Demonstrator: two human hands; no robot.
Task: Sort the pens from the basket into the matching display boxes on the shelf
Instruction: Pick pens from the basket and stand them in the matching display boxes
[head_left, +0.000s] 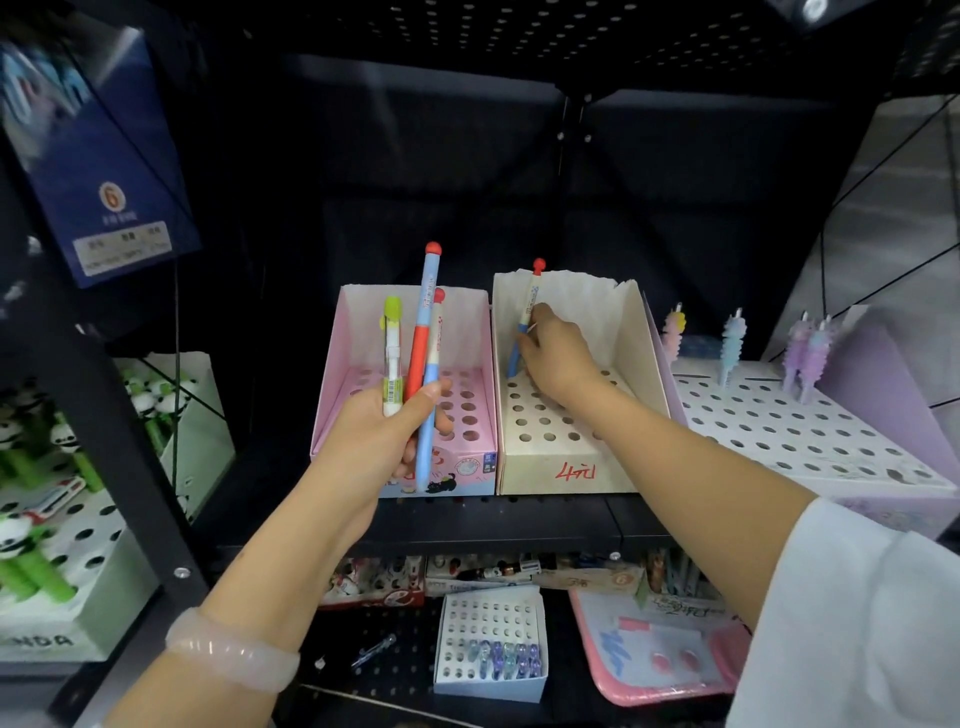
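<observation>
One blue-and-cream pen (525, 325) with a red ball cap is being seated by the right hand (558, 358) into a back-row hole of the cream box (566, 467). The right grip is a pinch round the pen's lower barrel. No other pen is seen in that box, so sorting is judged to be at an early stage. Three pens are held upright in the left hand (387, 431), its grip wrapped round them: a green-capped pen (393, 358), a red-and-blue pen (423, 332), and a cream one (435, 338) partly hidden behind. All three are left to place. The pink box (332, 384) behind them appears empty. The basket is not in view, so the remaining count cannot be told.

The boxes are thin card with high back walls and sloped perforated tops, round holes in rows. The cream box's back edge looks torn, and red marker writing is seen on its front. The pen barrels are smooth plastic, slim and cylindrical. The lilac box (810, 441) to the right carries fuzzy, ridged pastel pens (731, 345). The shelf (519, 519) is dark perforated metal.
</observation>
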